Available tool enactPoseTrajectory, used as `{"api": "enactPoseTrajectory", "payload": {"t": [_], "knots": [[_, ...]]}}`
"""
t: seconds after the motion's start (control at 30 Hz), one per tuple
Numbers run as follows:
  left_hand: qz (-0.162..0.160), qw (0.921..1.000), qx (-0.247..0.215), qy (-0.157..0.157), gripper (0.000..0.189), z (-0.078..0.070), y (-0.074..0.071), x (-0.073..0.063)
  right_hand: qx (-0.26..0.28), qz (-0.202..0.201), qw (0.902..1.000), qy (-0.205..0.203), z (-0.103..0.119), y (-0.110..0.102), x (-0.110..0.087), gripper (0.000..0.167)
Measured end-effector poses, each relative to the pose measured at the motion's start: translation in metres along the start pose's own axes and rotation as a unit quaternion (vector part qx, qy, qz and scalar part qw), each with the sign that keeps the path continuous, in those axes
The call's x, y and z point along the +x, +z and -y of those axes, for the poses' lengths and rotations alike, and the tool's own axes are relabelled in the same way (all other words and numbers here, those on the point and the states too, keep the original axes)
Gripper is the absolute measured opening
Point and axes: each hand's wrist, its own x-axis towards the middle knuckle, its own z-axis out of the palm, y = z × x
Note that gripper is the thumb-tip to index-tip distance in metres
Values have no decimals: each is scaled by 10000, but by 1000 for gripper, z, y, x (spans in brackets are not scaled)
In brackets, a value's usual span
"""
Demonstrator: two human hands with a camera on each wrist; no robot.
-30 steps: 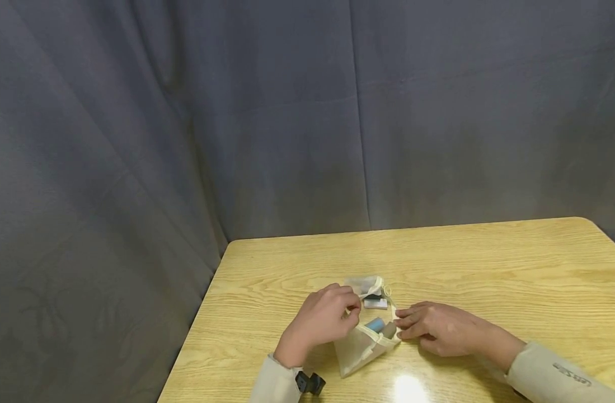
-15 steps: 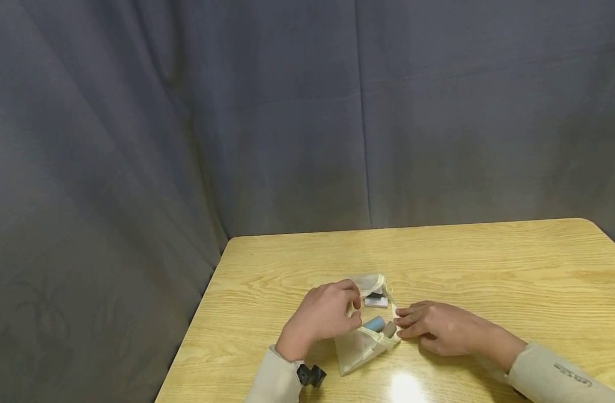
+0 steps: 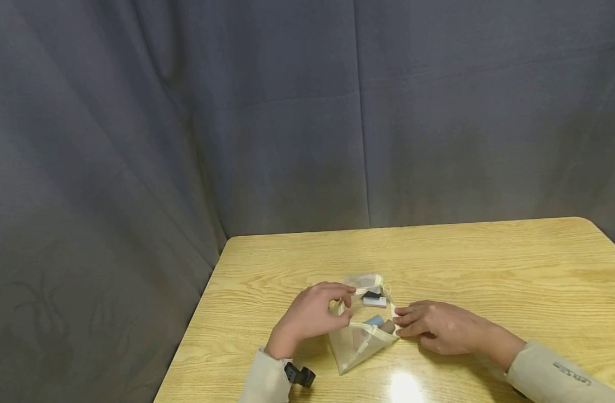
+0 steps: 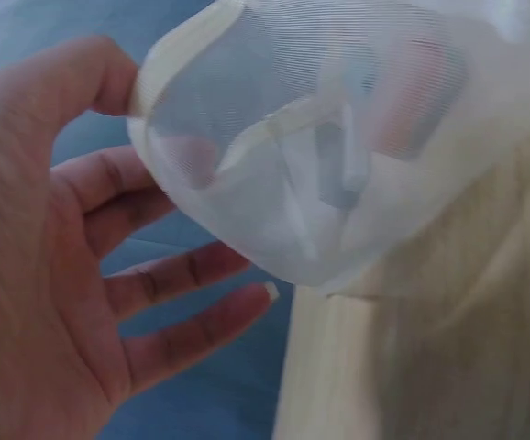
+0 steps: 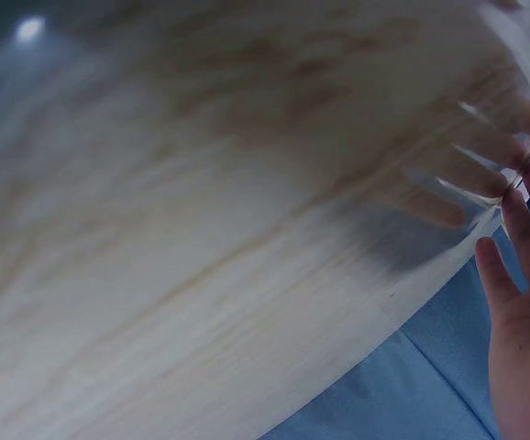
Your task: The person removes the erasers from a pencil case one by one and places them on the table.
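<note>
A translucent mesh drawstring bag lies on the table with its cream-edged mouth spread wide. My left hand is at the left of that mouth, thumb and index finger apart and touching the rim. In the left wrist view, the mesh bag hangs by the thumb and the other fingers fan out. My right hand rests its straight fingertips against the rim's right side. Inside or at the mouth show a blue cylinder, a brown cylinder and a white-and-black block, whose kinds are unclear.
The wooden table reaches to a dark grey curtain behind and at the left. A black wrist camera sits on the left wrist. Light glares off the table near its front.
My left hand has shifted a little left, and its thumb and index finger have spread. The bag's mouth has widened leftward with it. My right hand has stayed almost still.
</note>
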Motion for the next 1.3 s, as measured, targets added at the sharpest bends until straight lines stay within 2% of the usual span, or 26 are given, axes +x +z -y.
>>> {"api": "enactPoseTrajectory", "payload": {"t": [0.1,0.23,0.37,0.6,0.8,0.93,1.3], "knots": [[-120,9998,-184,2,2,5,3,-2,25,11,10000,40,0,0,0,46],[-178,9989,-427,-8,12,9,6,-5,72,27,9999,80,1,0,0,47],[-186,9967,-786,-68,12,14,9,-7,103,46,9999,124,2,0,0,46],[-136,9890,-1450,-241,12,17,14,-8,90,-3,9999,123,3,1,1,44],[-96,9819,-1864,-306,11,17,16,-8,96,-157,9998,18,3,3,2,33],[-99,9804,-1945,-297,12,16,17,-6,75,-241,9996,84,6,3,4,30],[-103,9835,-1803,-103,13,9,15,2,542,-299,9949,802,9,-7,7,24]]}}
